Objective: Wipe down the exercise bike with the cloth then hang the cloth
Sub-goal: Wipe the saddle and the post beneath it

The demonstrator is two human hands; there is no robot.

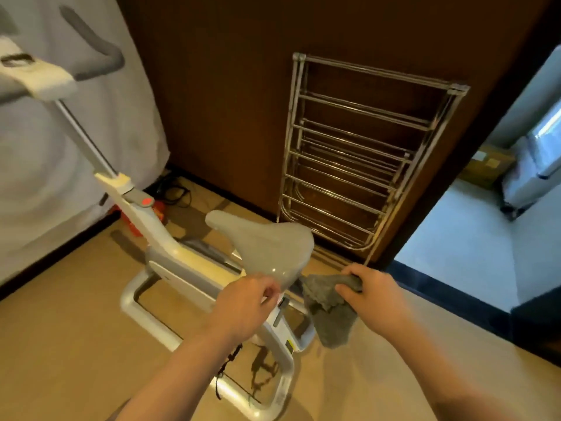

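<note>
- The right hand (368, 287) has its fingers curled round a shaggy grey cloth (329, 305), which hangs down just right of the grey padded bike saddle (267, 243).
- The left hand (243, 302) sits at the saddle's near, wide end, fingers loosely curled; whether it grips anything cannot be told.
- The saddle's long axis runs near-right to far-left.
- The folded chrome drying rack (358, 165) leans against the far wall, beyond the cloth hand, which is the nearer hand for hanging.

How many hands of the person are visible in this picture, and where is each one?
2. The left hand is at the rear edge of the grey saddle, fingers curled. The right hand is just right of the saddle and grips the grey cloth, which hangs down.
</note>
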